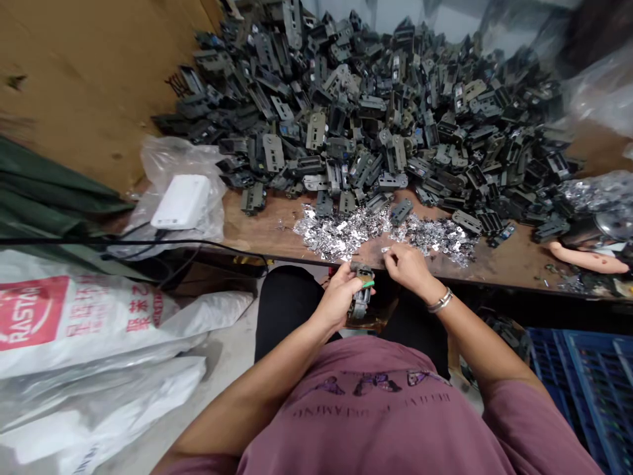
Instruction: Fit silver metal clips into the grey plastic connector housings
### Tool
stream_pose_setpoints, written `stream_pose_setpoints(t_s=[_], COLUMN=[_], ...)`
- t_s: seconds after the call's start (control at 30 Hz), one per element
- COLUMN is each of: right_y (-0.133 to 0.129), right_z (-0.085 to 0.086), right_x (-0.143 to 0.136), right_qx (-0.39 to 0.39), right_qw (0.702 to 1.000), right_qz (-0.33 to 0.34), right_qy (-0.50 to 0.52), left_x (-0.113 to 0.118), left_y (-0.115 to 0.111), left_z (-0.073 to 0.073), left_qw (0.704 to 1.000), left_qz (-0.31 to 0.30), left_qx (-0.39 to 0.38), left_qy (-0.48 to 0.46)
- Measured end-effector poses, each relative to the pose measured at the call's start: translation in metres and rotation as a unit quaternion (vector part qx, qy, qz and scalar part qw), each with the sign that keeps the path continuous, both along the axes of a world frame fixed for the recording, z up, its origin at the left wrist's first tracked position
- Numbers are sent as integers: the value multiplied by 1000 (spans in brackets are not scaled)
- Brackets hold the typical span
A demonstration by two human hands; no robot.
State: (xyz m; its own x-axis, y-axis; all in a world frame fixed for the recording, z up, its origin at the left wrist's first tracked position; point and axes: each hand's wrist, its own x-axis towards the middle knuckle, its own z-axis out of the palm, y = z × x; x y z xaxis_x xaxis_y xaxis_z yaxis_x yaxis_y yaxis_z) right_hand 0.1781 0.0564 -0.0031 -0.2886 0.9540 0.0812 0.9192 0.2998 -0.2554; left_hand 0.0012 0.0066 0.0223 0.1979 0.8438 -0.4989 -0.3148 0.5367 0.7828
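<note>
My left hand is closed around a dark grey moulded plastic part just off the table's front edge. A strip of bright green shows by the thumb of that hand. My right hand is at the table edge with its fingers pinched together, and a small shiny metal piece shows at the fingertips. In front of both hands lie two loose heaps of small silvery metal pieces, a left heap and a right heap.
A large pile of dark grey plastic parts covers the back of the wooden table. At left, a white box rests on clear plastic, with a black cable along the edge. White sacks stand lower left; blue plastic crates lower right.
</note>
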Motion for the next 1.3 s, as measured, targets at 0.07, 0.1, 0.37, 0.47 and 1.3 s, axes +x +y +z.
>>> stream_pose_setpoints(t_s=[0.07, 0.1, 0.37, 0.47, 1.3], right_y=[-7, -10, 13, 11, -58], right_z=[-1, -1, 1, -1, -3], right_x=[2, 2, -14, -13, -28], right_qx=[17, 24, -26, -3, 226], right_qw=[999, 998, 992, 998, 922], right_qz=[11, 1, -95, -62, 156], right_qy=[51, 61, -84, -31, 272], left_x=[-1, -1, 3, 0, -3], left_y=[0, 0, 0, 0, -14], left_z=[-1, -2, -2, -2, -10], left_qw=[1000, 1000, 1000, 1000, 924], left_qz=[11, 14, -6, 3, -80], left_qx=[5, 9, 18, 27, 230], left_qy=[1, -2, 5, 3, 296])
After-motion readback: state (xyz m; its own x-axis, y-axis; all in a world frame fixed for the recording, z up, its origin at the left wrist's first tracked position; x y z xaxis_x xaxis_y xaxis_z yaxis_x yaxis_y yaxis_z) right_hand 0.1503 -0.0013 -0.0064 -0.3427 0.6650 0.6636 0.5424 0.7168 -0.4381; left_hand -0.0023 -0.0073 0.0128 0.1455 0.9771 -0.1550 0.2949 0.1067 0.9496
